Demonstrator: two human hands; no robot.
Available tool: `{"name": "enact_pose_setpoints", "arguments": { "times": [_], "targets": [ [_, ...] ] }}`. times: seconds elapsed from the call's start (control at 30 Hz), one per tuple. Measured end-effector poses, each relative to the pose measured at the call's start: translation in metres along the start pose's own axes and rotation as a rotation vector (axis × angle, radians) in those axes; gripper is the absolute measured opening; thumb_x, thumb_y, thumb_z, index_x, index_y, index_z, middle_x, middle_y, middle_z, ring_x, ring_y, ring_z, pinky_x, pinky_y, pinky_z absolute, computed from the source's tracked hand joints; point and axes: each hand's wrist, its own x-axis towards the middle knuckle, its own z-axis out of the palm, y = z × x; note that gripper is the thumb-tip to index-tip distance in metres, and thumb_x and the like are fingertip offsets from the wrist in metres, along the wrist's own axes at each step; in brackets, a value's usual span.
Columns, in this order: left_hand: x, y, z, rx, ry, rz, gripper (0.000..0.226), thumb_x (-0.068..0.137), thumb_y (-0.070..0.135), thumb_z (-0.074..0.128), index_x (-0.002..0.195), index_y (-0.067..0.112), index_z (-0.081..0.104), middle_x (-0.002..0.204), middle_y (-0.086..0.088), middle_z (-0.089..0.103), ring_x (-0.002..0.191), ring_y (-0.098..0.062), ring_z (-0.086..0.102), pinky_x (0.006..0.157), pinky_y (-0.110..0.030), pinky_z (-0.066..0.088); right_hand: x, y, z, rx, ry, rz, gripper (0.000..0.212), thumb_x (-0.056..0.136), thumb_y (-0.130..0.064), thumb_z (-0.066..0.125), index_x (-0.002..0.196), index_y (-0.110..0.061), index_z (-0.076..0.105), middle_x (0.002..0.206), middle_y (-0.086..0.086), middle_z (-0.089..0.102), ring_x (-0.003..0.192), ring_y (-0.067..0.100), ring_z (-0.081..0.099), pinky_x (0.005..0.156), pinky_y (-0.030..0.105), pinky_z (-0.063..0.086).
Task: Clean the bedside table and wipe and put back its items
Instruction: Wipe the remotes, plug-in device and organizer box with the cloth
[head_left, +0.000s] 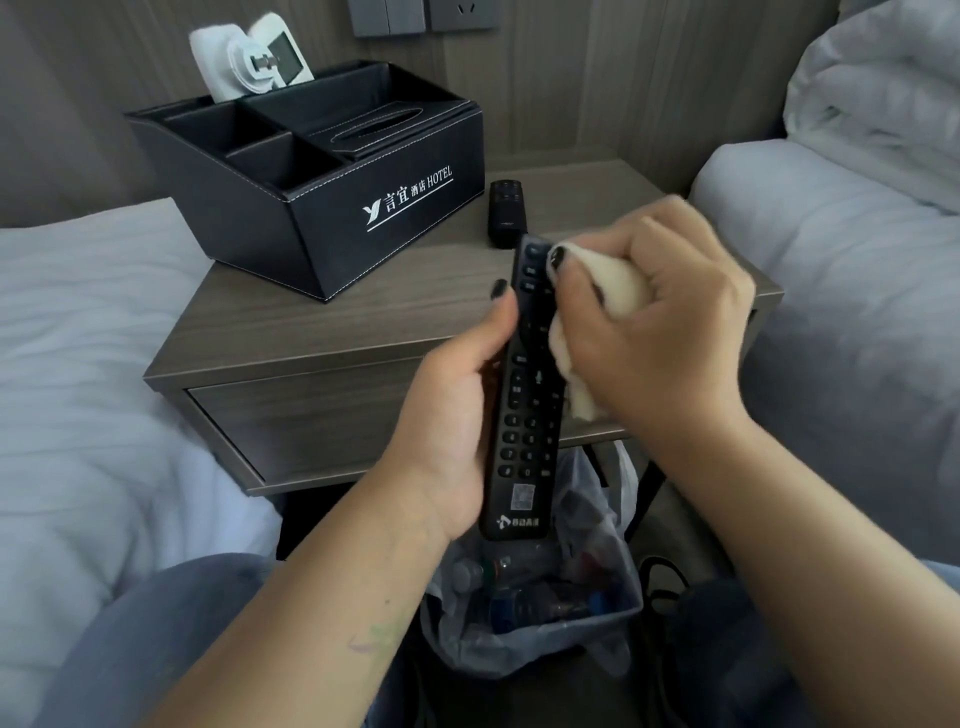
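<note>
Remote control (524, 395), long and black, is held upright over the bedside table's (363, 312) front edge, the left hand (457, 415) wrapped round its lower half. The right hand (660, 312) grips a bunched cloth (618, 291) against its top buttons, so wiping seems under way; next comes setting it back down. Behind, a black organizer box (332, 208) reads "HOTEL", with a smaller remote (506, 213) just beside it.
</note>
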Motion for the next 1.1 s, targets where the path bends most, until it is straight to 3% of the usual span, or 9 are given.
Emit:
{"name": "enact_pose_setpoints", "arguments": {
  "times": [0.17,0.27,0.4,0.53,0.63,0.77,0.87,1.0,1.1],
  "targets": [
    [-0.004,-0.006,0.003,0.173,-0.018,-0.001,0.040,0.083,0.053,0.052,0.079,0.021,0.076,0.080,0.000,0.067,0.071,-0.013,0.059,0.066,-0.027,0.044,0.016,0.006,-0.007,0.008,0.076,0.170,0.008,0.082,-0.013,0.065,0.074,-0.011,0.068,0.080,0.001,0.063,0.071,0.000,0.054,0.070,0.007,0.039],
    [-0.004,-0.007,0.005,0.140,0.025,0.093,0.041,0.088,0.048,0.050,0.094,0.017,0.076,0.093,-0.004,0.073,0.083,-0.017,0.068,0.075,-0.032,0.050,0.009,-0.001,-0.005,0.068,0.054,0.334,0.008,0.083,-0.017,0.064,0.075,-0.019,0.064,0.081,-0.005,0.064,0.077,0.003,0.059,0.075,0.022,0.050],
    [0.000,-0.005,0.000,0.001,0.148,0.154,0.047,0.084,0.049,0.054,0.108,0.012,0.072,0.102,-0.017,0.069,0.089,-0.030,0.066,0.079,-0.041,0.051,-0.021,-0.018,0.004,0.167,-0.108,0.438,0.009,0.085,-0.015,0.064,0.076,-0.013,0.063,0.079,0.000,0.065,0.075,0.012,0.062,0.071,0.040,0.053],
    [0.000,-0.001,-0.002,-0.073,0.192,0.192,0.047,0.077,0.049,0.054,0.100,0.012,0.072,0.097,-0.010,0.072,0.090,-0.022,0.069,0.086,-0.038,0.052,-0.034,-0.024,0.006,0.254,-0.237,0.603,0.012,0.086,-0.016,0.061,0.075,-0.012,0.064,0.075,0.003,0.067,0.073,0.017,0.064,0.071,0.039,0.054],
    [0.002,0.004,0.002,-0.117,0.237,0.305,0.039,0.091,0.042,0.047,0.108,0.013,0.068,0.109,-0.002,0.073,0.105,-0.014,0.068,0.096,-0.032,0.050,-0.041,-0.028,0.003,0.233,-0.351,0.636,0.013,0.086,-0.016,0.059,0.073,-0.013,0.062,0.071,0.003,0.065,0.067,0.016,0.061,0.064,0.032,0.051],
    [0.007,0.014,-0.003,-0.172,0.357,0.453,0.037,0.102,0.037,0.037,0.107,0.014,0.066,0.107,-0.003,0.074,0.094,-0.013,0.070,0.073,-0.025,0.053,-0.045,-0.029,-0.007,0.299,-0.543,0.736,0.018,0.085,-0.013,0.058,0.068,-0.013,0.065,0.058,0.001,0.065,0.055,0.010,0.060,0.053,0.024,0.049],
    [0.017,0.023,-0.005,-0.155,0.440,0.449,0.036,0.104,0.033,0.033,0.107,0.013,0.063,0.103,-0.005,0.075,0.083,-0.014,0.072,0.062,-0.025,0.056,-0.030,-0.023,-0.019,0.300,-0.674,0.764,0.019,0.083,-0.012,0.061,0.065,-0.011,0.067,0.052,-0.005,0.062,0.051,0.004,0.056,0.050,0.020,0.047],
    [0.043,0.041,-0.002,0.118,0.557,0.326,0.034,0.104,0.020,0.030,0.101,0.006,0.062,0.076,-0.006,0.073,0.053,-0.016,0.064,0.049,-0.023,0.054,-0.006,-0.009,-0.039,0.162,-1.013,0.771,0.017,0.079,-0.018,0.065,0.065,-0.013,0.069,0.049,-0.009,0.059,0.050,0.004,0.054,0.048,0.018,0.044],
    [0.076,0.056,0.007,0.311,0.555,0.249,0.032,0.100,0.027,0.048,0.107,-0.003,0.059,0.066,-0.009,0.064,0.043,-0.014,0.059,0.044,-0.022,0.051,-0.001,0.008,-0.043,-0.044,-1.082,0.708,0.014,0.078,-0.021,0.064,0.067,-0.013,0.070,0.064,-0.003,0.068,0.062,0.015,0.064,0.051,0.022,0.050]
  ]
}}
